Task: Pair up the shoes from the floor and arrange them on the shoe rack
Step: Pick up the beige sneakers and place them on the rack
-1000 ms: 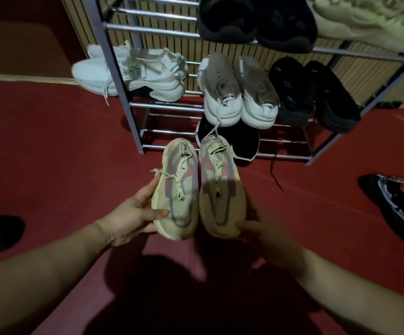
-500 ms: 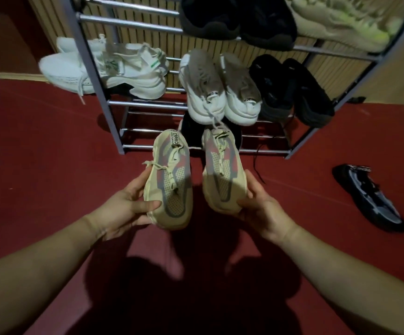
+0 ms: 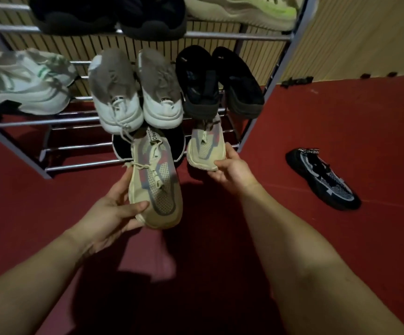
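Red floor (image 3: 341,117) lies under both hands; left hand (image 3: 109,213) grips one beige shoe (image 3: 155,184), right hand (image 3: 232,169) pinches its mate (image 3: 205,147), toe-first beyond it at the shoe rack (image 3: 80,146)

Beige knit mesh sneaker (image 3: 156,189), tongue pull-tab: dark letters "PRO"; smaller line beneath unreadable. Black-and-white knit sneaker (image 3: 324,180), collar band: white lettering, not clearly legible.

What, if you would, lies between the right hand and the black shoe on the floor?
In the head view, only bare red floor separates right hand from black shoe.
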Tool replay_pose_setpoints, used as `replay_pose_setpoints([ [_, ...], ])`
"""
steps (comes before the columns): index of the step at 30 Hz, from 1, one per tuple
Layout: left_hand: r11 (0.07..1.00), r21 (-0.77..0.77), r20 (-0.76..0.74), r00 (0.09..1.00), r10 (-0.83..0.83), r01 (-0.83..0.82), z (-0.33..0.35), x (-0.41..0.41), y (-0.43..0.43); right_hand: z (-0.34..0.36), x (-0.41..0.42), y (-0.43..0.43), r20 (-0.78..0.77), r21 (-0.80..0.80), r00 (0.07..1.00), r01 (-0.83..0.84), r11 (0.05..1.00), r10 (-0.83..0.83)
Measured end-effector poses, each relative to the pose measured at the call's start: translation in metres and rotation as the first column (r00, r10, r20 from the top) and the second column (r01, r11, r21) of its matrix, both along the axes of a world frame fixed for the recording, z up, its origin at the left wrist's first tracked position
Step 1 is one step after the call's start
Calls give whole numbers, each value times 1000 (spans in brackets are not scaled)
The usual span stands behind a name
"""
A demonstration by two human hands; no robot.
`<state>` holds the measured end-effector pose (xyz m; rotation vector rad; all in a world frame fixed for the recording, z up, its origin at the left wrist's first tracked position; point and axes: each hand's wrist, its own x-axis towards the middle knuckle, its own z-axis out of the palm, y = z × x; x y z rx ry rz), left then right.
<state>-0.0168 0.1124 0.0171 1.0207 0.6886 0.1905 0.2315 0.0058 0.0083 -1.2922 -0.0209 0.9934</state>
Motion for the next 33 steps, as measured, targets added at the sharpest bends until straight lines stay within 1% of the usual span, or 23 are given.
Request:
replay_pose_setpoints([
  [4,1000,-12,16,1000,18,-17,3,36,-6,-13,54,-9,12,-73,998,66,995,-65],
  [5,1000,-8,17,1000,16,-16,3,47,-6,-16,64,-13,31,-95,998,58,994,-56],
  [7,1000,1,11,1000,20,-20,3,68,-6,-26,81,-20,99,-110,994,-25,994,36],
  [9,999,1,2,999,37,-37,2,88,-6,-36,90,-22,148,-84,984,-86,993,98],
  [11,999,2,-12,999,49,-49,1,105,-7,-44,93,-20,138,-39,988,-69,997,73],
  [14,1000,19,-51,999,16,-15,4,121,-5,-61,93,-24,201,24,975,-105,994,98],
  [18,999,24,-77,997,25,-23,6,130,-1,-78,102,-29,90,39,993,-86,996,83],
  [20,999,35,-56,998,-1,3,3,136,4,-81,109,-24,82,47,992,-97,994,93],
  [22,997,60,-48,998,-46,49,0,141,10,-83,116,-16,127,41,985,-122,992,116],
  [24,997,71,-47,998,-40,43,-5,146,16,-80,121,-5,195,52,967,-176,983,163],
  [25,998,60,-45,998,-33,36,-6,149,17,-79,123,-3,203,61,966,-177,982,162],
  [27,999,31,-28,999,-19,20,-8,155,19,-80,122,4,233,43,967,-112,993,99],
  [28,999,26,-24,1000,-19,19,-9,157,20,-82,118,8,255,30,966,-48,998,39],
  [30,998,33,-30,998,-55,56,-15,157,23,-90,106,16,312,33,941,126,991,-130],
  [31,996,40,-36,996,-81,83,-17,157,25,-97,101,20,332,36,915,231,972,-230],
  [33,991,43,-39,991,-125,127,-23,156,28,-102,90,25,301,50,855,427,903,-421],
])
